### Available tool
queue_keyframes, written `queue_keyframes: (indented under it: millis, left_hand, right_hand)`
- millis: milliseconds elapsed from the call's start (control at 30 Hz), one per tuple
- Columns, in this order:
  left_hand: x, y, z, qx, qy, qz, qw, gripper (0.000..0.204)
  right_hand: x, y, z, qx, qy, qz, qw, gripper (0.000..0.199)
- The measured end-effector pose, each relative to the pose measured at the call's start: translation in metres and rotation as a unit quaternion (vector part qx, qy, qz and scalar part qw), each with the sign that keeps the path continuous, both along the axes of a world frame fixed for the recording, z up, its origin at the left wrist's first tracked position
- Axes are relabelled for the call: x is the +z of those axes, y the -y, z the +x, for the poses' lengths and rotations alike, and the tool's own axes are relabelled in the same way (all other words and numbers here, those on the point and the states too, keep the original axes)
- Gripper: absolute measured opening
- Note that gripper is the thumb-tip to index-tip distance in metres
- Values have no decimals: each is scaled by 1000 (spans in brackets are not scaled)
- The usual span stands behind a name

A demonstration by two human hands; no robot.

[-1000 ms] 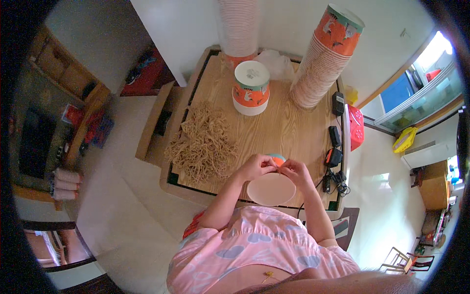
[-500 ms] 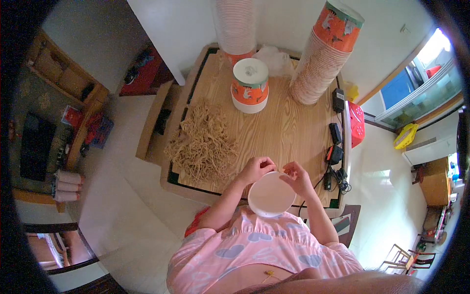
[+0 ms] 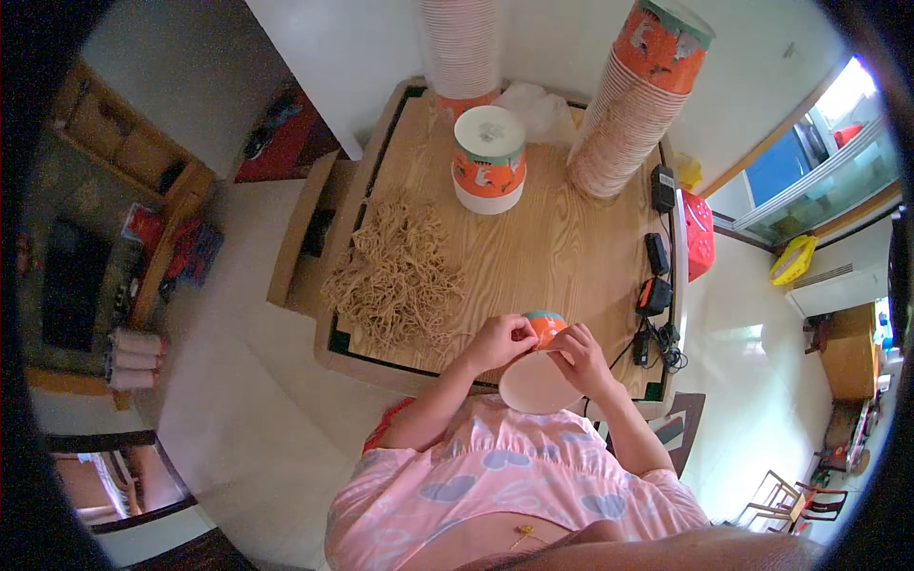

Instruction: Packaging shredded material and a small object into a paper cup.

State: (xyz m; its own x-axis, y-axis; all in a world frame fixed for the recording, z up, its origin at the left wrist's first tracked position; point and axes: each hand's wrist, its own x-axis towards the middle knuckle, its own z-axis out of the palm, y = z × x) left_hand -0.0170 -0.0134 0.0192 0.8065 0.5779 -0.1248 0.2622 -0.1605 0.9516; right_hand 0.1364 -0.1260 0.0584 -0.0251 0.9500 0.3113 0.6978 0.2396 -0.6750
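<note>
Item one: a paper tub (image 3: 540, 383), orange and green outside, white within, held over the near edge of the counter (image 3: 562, 257) in front of a pink patterned garment (image 3: 505, 460). Its mouth tilts toward the wearer; inside we see bare white wall.

Right hand (image 3: 582, 360): fingers grasping the tub at its rim and side. Left hand (image 3: 505, 341): fingers curled together at the tub's other side; whether they pinch anything we cannot tell.

Change noted: half a second ago the tub was tipped so that its coloured side was hidden; now we see that side again between the hands, as in the earliest view. The counter goods have kept their places.

Placed about the tub, working outward:

Heap of tan cords (image 3: 395, 276), tangled, to its left.
Power adapters (image 3: 655, 255) with black cables, to its right.
Upturned tub (image 3: 489, 171), beyond it and slightly left, base uppermost.
Clear plastic bag (image 3: 535, 112), farther beyond.
Right-hand stack (image 3: 633, 109), beyond and to the right: many tubs nested upside down, pale rims showing beneath one orange wall.
Left-hand stack (image 3: 464, 57), farthest off: nested tubs, pale rims above an orange wall, top out of view.
</note>
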Motion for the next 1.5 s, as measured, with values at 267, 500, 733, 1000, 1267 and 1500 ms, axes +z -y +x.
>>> queue_keyframes:
  millis: [267,500,733,1000,1267,1500]
  left_hand:
    - [-15,12,5,34,80,-109,990,7]
    - [-12,9,3,19,66,-111,992,7]
    - [7,15,6,60,35,131,989,8]
    - [9,13,7,140,37,116,983,10]
    - [15,-16,-11,177,16,205,962,9]
    - [-25,2,-11,210,-109,329,914,6]
  right_hand:
    - [-4,4,-6,-40,57,-20,997,20]
    - [-5,7,-5,-52,40,-14,998,18]
    - [0,2,-1,-24,49,-9,998,16]
    - [-5,-4,13,-23,38,-15,999,17]
    - [-20,-11,37,-264,30,-108,958,42]
    - [-36,19,23,-286,74,-259,920,31]
